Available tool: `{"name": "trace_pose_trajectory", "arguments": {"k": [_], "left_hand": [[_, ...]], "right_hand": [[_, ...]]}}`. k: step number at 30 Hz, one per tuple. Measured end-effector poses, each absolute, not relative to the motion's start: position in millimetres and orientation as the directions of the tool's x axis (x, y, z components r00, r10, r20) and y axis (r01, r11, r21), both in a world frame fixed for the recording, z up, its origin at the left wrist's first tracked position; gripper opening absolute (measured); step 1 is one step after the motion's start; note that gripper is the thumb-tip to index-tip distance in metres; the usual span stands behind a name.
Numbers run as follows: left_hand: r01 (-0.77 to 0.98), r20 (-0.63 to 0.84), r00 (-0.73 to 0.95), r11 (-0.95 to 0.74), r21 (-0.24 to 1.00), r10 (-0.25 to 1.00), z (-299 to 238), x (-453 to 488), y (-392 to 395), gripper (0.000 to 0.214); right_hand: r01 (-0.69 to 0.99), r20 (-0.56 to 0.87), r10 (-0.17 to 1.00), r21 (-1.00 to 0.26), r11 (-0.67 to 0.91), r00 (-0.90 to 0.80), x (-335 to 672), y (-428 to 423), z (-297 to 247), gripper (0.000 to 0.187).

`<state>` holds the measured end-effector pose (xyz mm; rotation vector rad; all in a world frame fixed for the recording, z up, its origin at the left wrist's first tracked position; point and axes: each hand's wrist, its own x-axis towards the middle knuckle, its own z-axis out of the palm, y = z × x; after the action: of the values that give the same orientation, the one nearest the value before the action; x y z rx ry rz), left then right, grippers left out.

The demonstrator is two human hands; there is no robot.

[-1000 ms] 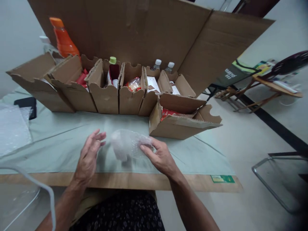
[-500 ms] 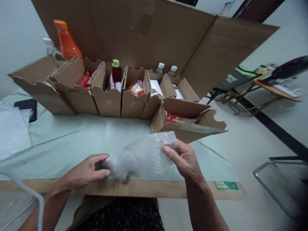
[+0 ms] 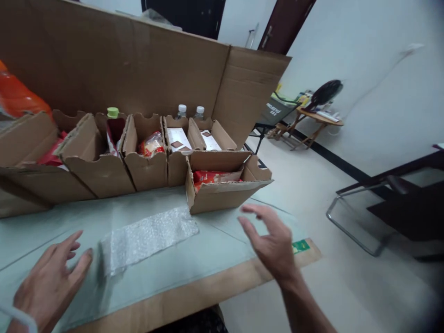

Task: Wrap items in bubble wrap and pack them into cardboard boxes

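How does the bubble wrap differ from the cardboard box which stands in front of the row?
The bubble wrap is whitish and bumpy, while the cardboard box is brown. The bubble wrap lies spread out low; the cardboard box stands up, open at the top, with red packaging inside. Both rest on the pale green cloth, and no hand holds either.

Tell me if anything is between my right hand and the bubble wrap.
Nothing visible is: only cloth shows between your right hand and the bubble wrap. The nearest box stands just beyond that gap, not across it.
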<state>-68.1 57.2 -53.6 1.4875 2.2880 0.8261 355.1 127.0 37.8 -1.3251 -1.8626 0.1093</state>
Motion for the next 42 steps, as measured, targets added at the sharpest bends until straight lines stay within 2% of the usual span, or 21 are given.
{"name": "trace_pose_trajectory", "arguments": {"k": [1, 3, 5, 7, 9, 11, 13, 15, 17, 19, 22, 24, 26, 28, 30, 33, 37, 39, 42], "left_hand": [[0.775, 0.123, -0.381, 0.243, 0.584, 0.916, -51.1, -58.9, 55.8, 0.047], [0.830, 0.236, -0.246, 0.079, 0.552, 0.940, -44.8, -31.4, 56.8, 0.045], [0.811, 0.322, -0.107, -0.105, 0.576, 0.941, -39.4, 2.4, 62.0, 0.042], [0.779, 0.358, -0.018, -0.211, 0.590, 0.933, -36.9, 35.5, 68.2, 0.039], [0.748, 0.369, 0.043, -0.275, 0.604, 0.928, -36.7, 64.2, 73.1, 0.038], [0.709, 0.364, 0.092, -0.317, 0.630, 0.927, -36.8, 88.7, 76.8, 0.040], [0.660, 0.343, 0.126, -0.336, 0.671, 0.931, -36.2, 110.5, 80.7, 0.047], [0.599, 0.305, 0.144, -0.328, 0.731, 0.941, -35.0, 130.6, 86.5, 0.055], [0.530, 0.255, 0.147, -0.294, 0.795, 0.956, -34.8, 149.0, 94.0, 0.062], [0.476, 0.170, 0.166, -0.230, 0.849, 0.971, -37.0, 165.1, 101.4, 0.068], [0.419, 0.076, 0.241, -0.174, 0.891, 0.968, -46.0, 187.0, 107.4, 0.074], [0.368, 0.090, 0.275, -0.192, 0.910, 0.957, -53.6, 202.7, 107.3, 0.077], [0.320, 0.113, 0.300, -0.211, 0.923, 0.947, -59.0, 219.9, 106.5, 0.082], [0.285, 0.103, 0.357, -0.214, 0.934, 0.928, -59.8, 235.9, 107.1, 0.091], [0.286, 0.087, 0.449, -0.235, 0.929, 0.889, -56.0, 245.6, 108.7, 0.100], [0.375, 0.119, 0.522, -0.352, 0.857, 0.845, -49.5, 237.8, 107.2, 0.094], [0.587, 0.308, 0.404, -0.502, 0.635, 0.861, -57.7, 183.1, 94.5, 0.065], [0.691, 0.408, 0.324, -0.508, 0.514, 0.853, -67.4, 147.1, 87.7, 0.056], [0.810, 0.466, 0.260, -0.454, 0.371, 0.846, -81.4, 102.1, 79.6, 0.052]], "right_hand": [[0.787, 0.625, 0.765, -0.390, 0.478, -0.155, 366.5, 132.8, 52.2, 0.032], [0.839, 0.614, 0.733, -0.203, 0.505, -0.292, 382.0, 154.3, 74.3, 0.045], [0.851, 0.496, 0.762, -0.084, 0.519, -0.416, 389.7, 180.0, 86.1, 0.035], [0.833, 0.380, 0.773, -0.010, 0.553, -0.508, 395.6, 199.9, 91.1, 0.025], [0.805, 0.342, 0.749, 0.038, 0.592, -0.567, 405.8, 209.0, 93.9, 0.022], [0.797, 0.373, 0.725, 0.073, 0.599, -0.579, 423.8, 208.3, 96.1, 0.021], [0.847, 0.472, 0.731, 0.071, 0.527, -0.494, 447.8, 199.1, 94.9, 0.020], [0.924, 0.609, 0.738, -0.023, 0.381, -0.290, 471.5, 180.3, 86.1, 0.022], [0.937, 0.657, 0.750, -0.214, 0.275, -0.070, 486.7, 151.5, 66.6, 0.039], [0.875, 0.560, 0.828, -0.416, 0.248, 0.032, 487.5, 116.7, 37.3, 0.055], [0.752, 0.333, 0.941, -0.636, 0.174, 0.064, 464.8, 73.3, -11.1, 0.070], [0.677, 0.227, 0.970, -0.729, 0.106, 0.093, 446.5, 63.3, -34.5, 0.068], [0.598, 0.147, 0.985, -0.799, 0.065, 0.090, 438.5, 72.1, -46.9, 0.048], [0.521, 0.118, 0.990, -0.852, 0.060, 0.080, 446.4, 95.8, -50.8, 0.036], [0.464, 0.138, 0.986, -0.882, 0.079, 0.094, 466.7, 128.6, -50.3, 0.038], [0.414, 0.170, 0.982, -0.902, 0.122, 0.080, 500.5, 184.6, -46.1, 0.050], [0.355, 0.180, 0.983, -0.917, 0.179, -0.030, 515.8, 254.9, -37.4, 0.060], [0.334, 0.185, 0.980, -0.921, 0.200, -0.077, 509.4, 283.1, -32.1, 0.062], [0.326, 0.196, 0.971, -0.917, 0.230, -0.134, 492.6, 312.4, -24.6, 0.057]]}}
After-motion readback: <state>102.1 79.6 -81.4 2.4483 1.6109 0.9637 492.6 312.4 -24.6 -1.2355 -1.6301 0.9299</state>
